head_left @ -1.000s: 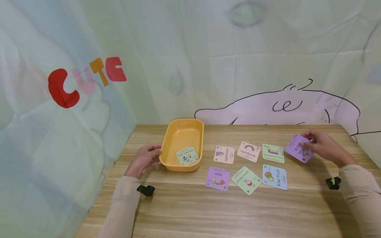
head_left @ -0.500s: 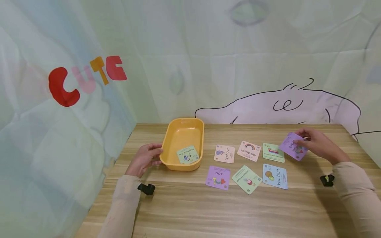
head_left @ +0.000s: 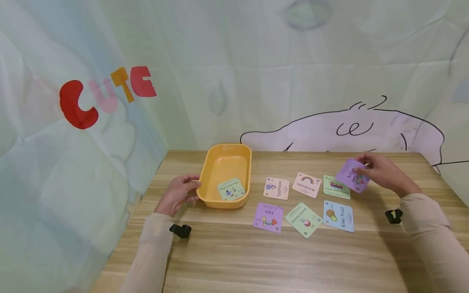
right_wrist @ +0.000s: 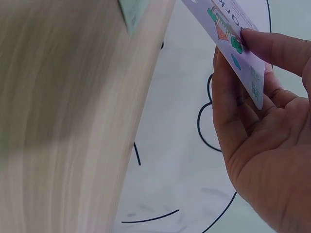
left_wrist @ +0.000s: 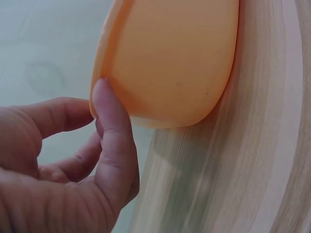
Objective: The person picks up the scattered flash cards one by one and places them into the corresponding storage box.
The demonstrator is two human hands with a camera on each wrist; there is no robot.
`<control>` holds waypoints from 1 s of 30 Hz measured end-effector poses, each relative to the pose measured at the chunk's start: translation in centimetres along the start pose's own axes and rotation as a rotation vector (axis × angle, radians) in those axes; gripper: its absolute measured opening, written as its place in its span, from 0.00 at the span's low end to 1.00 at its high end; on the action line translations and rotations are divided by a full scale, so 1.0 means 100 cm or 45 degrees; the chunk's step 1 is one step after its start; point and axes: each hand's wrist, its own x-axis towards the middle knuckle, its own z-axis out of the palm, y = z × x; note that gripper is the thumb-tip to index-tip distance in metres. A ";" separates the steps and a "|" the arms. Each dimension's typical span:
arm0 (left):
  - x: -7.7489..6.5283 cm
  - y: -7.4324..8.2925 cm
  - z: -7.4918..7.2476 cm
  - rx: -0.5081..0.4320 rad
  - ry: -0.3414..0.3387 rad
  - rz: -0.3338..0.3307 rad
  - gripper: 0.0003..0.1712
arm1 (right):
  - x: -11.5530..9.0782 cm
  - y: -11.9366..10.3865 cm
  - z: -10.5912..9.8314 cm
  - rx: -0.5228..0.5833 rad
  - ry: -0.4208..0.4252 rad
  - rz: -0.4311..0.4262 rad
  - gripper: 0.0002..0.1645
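Note:
My left hand (head_left: 178,194) pinches the near left corner of a yellow plastic tray (head_left: 206,171); in the left wrist view the thumb (left_wrist: 112,109) lies inside the rim and the other fingers outside. A green "Teachers' Day" card (head_left: 231,189) lies in the tray's near end. Between thumb and fingers, my right hand (head_left: 384,173) holds a tilted purple card (head_left: 351,176) above the table at the right. In the head view it overlaps part of the green Dragon Boat Festival card (head_left: 331,191). The right wrist view shows the purple card's (right_wrist: 228,29) printed picture and the thumb on its face.
On the wooden table (head_left: 234,260) lie the typhoon card (head_left: 276,188), the rainbow card (head_left: 306,185), the purple zoo card (head_left: 268,217), the green Lantern Festival card (head_left: 304,220) and the blue kiwi fruit card (head_left: 338,216). A printed cloth backdrop (head_left: 205,81) hangs behind and at the left.
My right hand has moved left and slightly away from me with the purple card, which now partly covers the Dragon Boat Festival card. The left hand keeps its grip on the tray.

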 end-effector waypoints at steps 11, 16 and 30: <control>0.001 -0.001 0.000 0.006 0.007 0.015 0.23 | 0.011 -0.017 0.008 0.023 0.005 -0.052 0.23; 0.001 -0.002 0.000 0.009 0.008 0.023 0.23 | 0.015 -0.026 0.011 0.037 0.016 -0.081 0.19; 0.000 -0.001 0.001 0.011 0.013 0.010 0.23 | 0.020 -0.051 0.022 0.132 0.009 -0.128 0.15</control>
